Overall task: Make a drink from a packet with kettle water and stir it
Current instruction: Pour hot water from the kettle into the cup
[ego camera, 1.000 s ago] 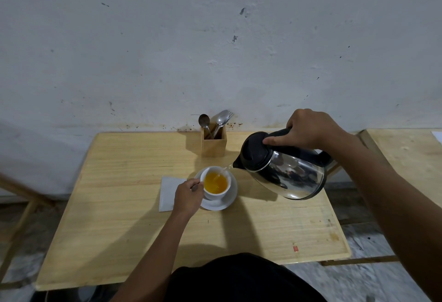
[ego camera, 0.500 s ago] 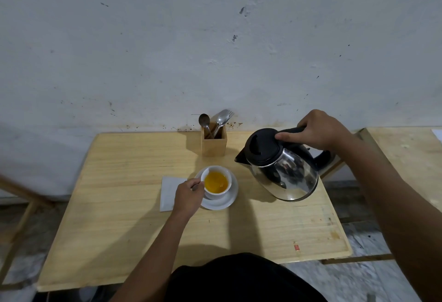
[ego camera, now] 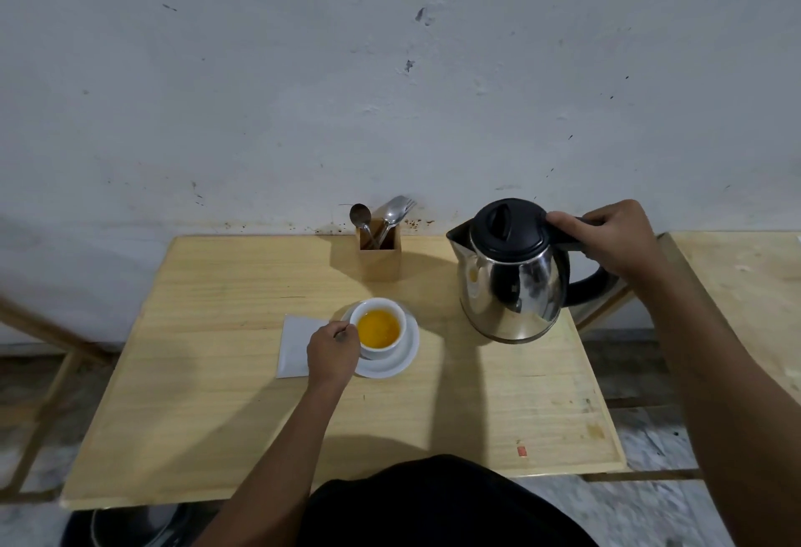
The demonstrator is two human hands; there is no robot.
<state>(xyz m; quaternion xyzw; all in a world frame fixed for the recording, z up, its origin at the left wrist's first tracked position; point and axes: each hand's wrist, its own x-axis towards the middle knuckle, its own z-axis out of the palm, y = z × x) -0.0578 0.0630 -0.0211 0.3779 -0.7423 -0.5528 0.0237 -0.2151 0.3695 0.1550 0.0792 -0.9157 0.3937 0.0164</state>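
Two bare hands busy. Right hand (ego camera: 607, 238) gripping black handle of upright steel kettle with black lid (ego camera: 513, 273), standing on right rear of pale wooden table (ego camera: 208, 373). Left hand (ego camera: 333, 349) pinching handle of white cup of orange drink (ego camera: 378, 326), cup on white saucer (ego camera: 401, 358). White napkin (ego camera: 294, 345) just left. Wooden cutlery holder (ego camera: 380, 252) behind.

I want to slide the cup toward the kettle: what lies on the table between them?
In the head view, only bare wood of the table lies between the cup, which sits on its saucer, and the kettle.
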